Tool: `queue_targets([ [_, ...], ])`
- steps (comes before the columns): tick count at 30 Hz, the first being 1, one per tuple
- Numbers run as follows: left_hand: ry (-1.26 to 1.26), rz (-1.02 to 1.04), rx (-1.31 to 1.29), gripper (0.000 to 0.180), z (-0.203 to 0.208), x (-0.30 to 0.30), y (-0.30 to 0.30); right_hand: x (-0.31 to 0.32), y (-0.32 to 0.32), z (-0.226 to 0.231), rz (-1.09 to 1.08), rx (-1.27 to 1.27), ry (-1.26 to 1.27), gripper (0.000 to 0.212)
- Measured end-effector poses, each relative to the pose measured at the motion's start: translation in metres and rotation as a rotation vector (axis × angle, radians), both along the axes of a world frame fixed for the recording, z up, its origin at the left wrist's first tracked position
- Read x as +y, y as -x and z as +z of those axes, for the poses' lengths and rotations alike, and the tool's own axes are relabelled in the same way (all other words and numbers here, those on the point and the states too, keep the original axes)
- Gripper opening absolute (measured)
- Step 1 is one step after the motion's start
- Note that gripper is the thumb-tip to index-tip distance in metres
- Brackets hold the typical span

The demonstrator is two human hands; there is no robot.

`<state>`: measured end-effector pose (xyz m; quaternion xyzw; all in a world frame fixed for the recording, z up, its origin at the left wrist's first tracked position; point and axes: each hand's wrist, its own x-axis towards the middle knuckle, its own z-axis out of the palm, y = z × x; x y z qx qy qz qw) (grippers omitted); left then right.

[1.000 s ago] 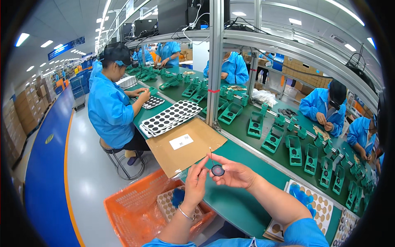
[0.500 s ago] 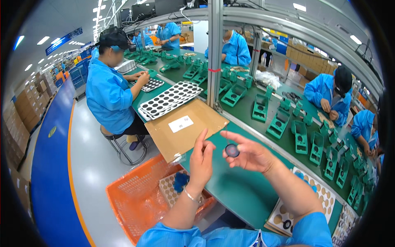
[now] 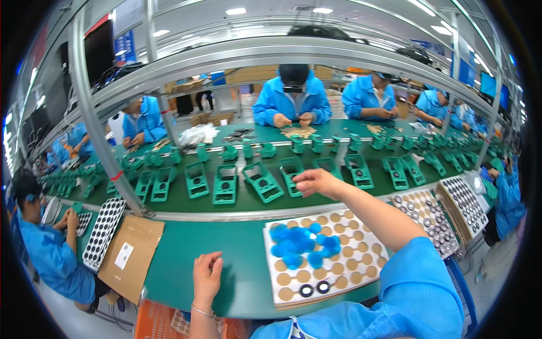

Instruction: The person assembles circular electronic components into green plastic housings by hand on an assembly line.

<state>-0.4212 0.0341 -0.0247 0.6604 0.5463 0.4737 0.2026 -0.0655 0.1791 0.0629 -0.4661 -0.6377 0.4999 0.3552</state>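
My right hand (image 3: 319, 183) reaches out over the line with its fingers drawn together. Its fingertips are at the edge of a green tray (image 3: 292, 168), and what they hold, if anything, is hidden. My left hand (image 3: 208, 276) is over the near green worktop (image 3: 186, 243), open with loosely curled fingers and nothing in it. Right of it lies a white sheet with round tan cutouts (image 3: 354, 265). Blue film pieces (image 3: 293, 246) are heaped on that sheet, and two black rings (image 3: 322, 286) rest near its front edge.
Several green trays (image 3: 224, 183) with dark round parts line the conveyor. A metal post (image 3: 101, 113) rises at the left beside flat cardboard (image 3: 131, 254). An orange basket (image 3: 152, 322) stands below the worktop. Across the line, co-workers in blue (image 3: 292, 99) work.
The view has swung right. My right hand has gone from over the near worktop, where it held a round black disc, out to the trays. My left hand has dropped lower and apart from it.
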Motion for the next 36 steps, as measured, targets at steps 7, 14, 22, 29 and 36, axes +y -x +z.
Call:
queue_targets([
  [7, -0.004, -0.101, 0.080, 0.016, 0.009, 0.023, -0.073, 0.040, -0.082, -0.043, -0.342, -0.412, -0.474, 0.027],
  [14, -0.091, -0.274, 0.459, 0.023, 0.023, 0.072, -0.121, 0.089, -0.060, -0.077, -0.282, -0.658, -0.703, 0.017],
  [22, -0.125, -0.655, 0.867, 0.051, 0.000, 0.187, -0.215, 0.122, -0.051, -0.100, -0.169, -0.877, -0.731, 0.020],
  [29, -0.048, -0.674, 0.944, 0.055, -0.020, 0.212, -0.238, 0.124, -0.064, -0.107, -0.116, -0.869, -0.879, 0.014],
  [36, -0.047, -0.724, 0.905, 0.054, -0.020, 0.215, -0.239, 0.128, -0.070, -0.112, -0.077, -0.912, -0.903, 0.013],
])
